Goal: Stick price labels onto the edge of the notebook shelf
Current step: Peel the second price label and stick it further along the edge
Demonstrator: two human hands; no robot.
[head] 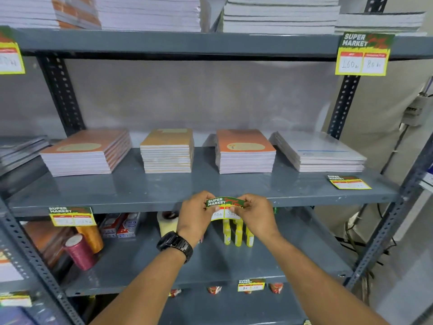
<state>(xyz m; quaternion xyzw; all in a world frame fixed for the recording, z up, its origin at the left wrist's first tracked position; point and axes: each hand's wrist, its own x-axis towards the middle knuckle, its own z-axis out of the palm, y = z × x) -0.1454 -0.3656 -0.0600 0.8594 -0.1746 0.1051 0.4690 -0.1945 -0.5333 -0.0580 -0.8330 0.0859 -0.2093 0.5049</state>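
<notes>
A green, red and yellow price label [225,207] is held bent against the front edge of the grey notebook shelf [131,204]. My left hand [194,213] pinches its left end and my right hand [256,213] pinches its right end. Both thumbs press on the label's top strip. Another label [72,216] hangs stuck on the same edge at the left. A loose label [349,182] lies flat on the shelf surface at the right. Several stacks of notebooks [244,151] stand on the shelf behind.
A label [364,53] hangs from the upper shelf edge at the right, and one [10,56] at the far left. Below are thread spools [78,250], yellow bottles [237,233], small boxes [120,225] and a tape roll [167,222]. Perforated steel uprights [384,228] frame the rack.
</notes>
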